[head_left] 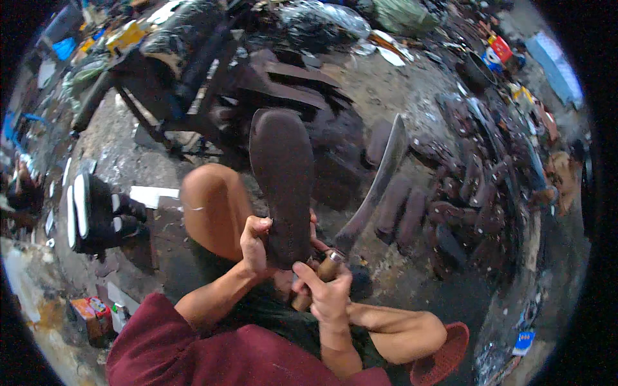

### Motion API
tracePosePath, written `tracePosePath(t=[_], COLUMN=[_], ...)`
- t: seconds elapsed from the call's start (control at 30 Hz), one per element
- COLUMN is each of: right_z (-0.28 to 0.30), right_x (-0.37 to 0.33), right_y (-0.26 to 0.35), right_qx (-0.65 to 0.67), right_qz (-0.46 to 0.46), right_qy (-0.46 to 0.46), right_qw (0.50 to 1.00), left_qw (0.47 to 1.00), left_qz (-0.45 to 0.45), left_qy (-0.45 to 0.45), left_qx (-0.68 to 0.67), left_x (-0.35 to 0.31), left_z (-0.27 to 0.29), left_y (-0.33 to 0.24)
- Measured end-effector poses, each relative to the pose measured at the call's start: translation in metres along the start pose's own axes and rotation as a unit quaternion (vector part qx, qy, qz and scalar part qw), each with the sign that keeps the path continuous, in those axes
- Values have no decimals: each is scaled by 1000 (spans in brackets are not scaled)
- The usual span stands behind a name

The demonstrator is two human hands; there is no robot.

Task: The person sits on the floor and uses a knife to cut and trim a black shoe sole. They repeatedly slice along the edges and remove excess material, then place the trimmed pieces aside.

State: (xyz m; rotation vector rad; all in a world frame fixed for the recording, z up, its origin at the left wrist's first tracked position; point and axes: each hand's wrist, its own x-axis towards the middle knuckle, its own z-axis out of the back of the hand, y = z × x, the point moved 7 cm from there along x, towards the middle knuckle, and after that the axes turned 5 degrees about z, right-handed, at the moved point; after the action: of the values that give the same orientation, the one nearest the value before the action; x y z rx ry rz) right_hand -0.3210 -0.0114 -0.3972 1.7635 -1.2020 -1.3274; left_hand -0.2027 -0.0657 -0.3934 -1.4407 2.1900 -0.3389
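A dark brown shoe sole (282, 170) stands up in front of me, its wide end pointing away. My left hand (255, 246) is closed around its narrow end, thumb on the near edge and fingertips showing at the right edge. My right hand (329, 294) grips the wooden handle of a knife (378, 183) with a metal collar. Its long, curved blade points up and away to the right, beside the sole. The right thumb lies close to the sole's lower end; whether it touches is unclear.
Dark sheets (283, 74) lie stacked beyond the sole. Several cut sole pieces (402, 212) and a heap of dark scraps (476, 199) cover the right. A dark metal frame (174, 96) stands far left. Black-and-white sandals (96, 212) and a red box (93, 316) sit at left.
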Motion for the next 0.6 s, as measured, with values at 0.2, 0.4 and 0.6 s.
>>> tracePosePath(t=[0.2,0.4,0.6], right_z=[43,213,372], right_x=[3,51,123], right_y=[27,57,-30], right_qx=[185,76,20], right_qz=[37,177,117], right_qy=[-100,-315,-467], right_qw=[977,929,876], left_qw=[941,815,706], left_qz=[182,81,-34], left_qy=[80,-252,-49], left_qx=[275,516,706], left_x=[9,27,31], left_z=[31,126,79], left_y=[102,104,127])
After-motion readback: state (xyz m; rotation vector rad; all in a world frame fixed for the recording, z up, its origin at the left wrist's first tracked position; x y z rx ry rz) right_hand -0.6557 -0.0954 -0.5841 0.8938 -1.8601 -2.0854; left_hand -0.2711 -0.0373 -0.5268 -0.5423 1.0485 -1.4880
